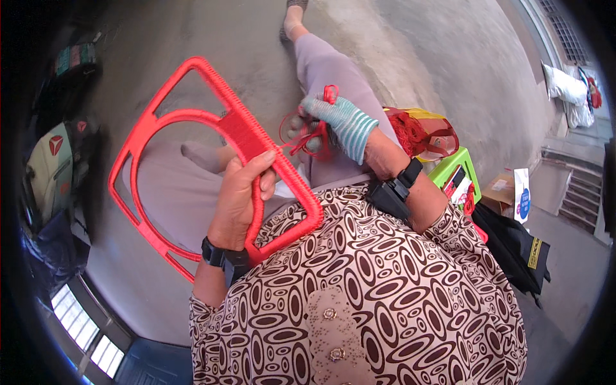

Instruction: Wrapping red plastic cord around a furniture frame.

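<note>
My bare left hand (236,199) grips the edge of a flat red frame (245,136), a rectangle with a ring set inside it, its bars closely wrapped in red cord. The frame is tilted over my lap. My right hand (343,123), in a striped blue-and-white glove with uncovered fingertips, is closed on a tangle of red cord (314,142). One strand runs across from it to the frame's edge beside my left thumb. Part of the cord loops above the right fist. The lower side of the frame rests against my patterned top (398,289).
To the right lies a yellow-and-red bag (441,138) with red cord in it. Beside it are a green plastic basket (471,167), a cardboard box (500,192) and a black bag (516,253). A pale vehicle-like object (51,163) stands at far left. My legs extend over the grey floor.
</note>
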Demonstrator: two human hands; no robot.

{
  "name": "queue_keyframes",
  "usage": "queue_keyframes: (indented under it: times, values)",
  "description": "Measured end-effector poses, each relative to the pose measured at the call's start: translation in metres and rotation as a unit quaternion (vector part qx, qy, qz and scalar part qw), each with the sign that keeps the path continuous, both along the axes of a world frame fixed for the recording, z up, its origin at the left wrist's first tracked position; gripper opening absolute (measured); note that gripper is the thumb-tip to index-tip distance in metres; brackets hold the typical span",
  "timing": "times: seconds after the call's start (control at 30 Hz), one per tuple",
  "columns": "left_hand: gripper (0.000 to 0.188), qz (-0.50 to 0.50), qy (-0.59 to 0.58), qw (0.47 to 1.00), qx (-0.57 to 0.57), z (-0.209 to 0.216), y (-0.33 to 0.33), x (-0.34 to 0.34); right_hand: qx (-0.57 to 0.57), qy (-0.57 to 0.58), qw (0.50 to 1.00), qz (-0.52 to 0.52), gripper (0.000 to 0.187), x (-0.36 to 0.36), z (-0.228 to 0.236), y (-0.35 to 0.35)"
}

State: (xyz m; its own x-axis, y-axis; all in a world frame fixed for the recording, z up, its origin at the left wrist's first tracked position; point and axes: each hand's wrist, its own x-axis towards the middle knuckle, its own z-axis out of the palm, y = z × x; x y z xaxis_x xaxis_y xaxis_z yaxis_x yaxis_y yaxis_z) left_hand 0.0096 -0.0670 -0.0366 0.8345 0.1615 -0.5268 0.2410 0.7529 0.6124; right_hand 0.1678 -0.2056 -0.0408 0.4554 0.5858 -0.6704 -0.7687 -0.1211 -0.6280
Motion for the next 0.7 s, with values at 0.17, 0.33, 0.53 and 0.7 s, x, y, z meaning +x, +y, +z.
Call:
queue_keyframes:
  times: [0.17,0.33,0.53,0.7]
  values:
    - [0.027,0.165,-0.095,0.961,-0.199,0.003,0.012,0.006,-0.06,-0.21,0.976,0.023,0.041,0.028,-0.004,-0.045]
    - [0.035,0.111,-0.055,0.989,-0.075,-0.048,0.038,-0.001,-0.175,-0.426,0.884,0.083,0.055,0.044,0.003,-0.064]
    - [0.032,-0.017,-0.102,0.99,0.095,-0.044,0.04,0.025,-0.223,-0.37,0.897,0.097,0.061,0.134,-0.023,-0.138]
    - [0.037,-0.075,-0.153,0.981,0.094,-0.031,0.036,0.026,-0.41,-0.485,0.759,0.141,0.045,0.155,-0.054,-0.157]
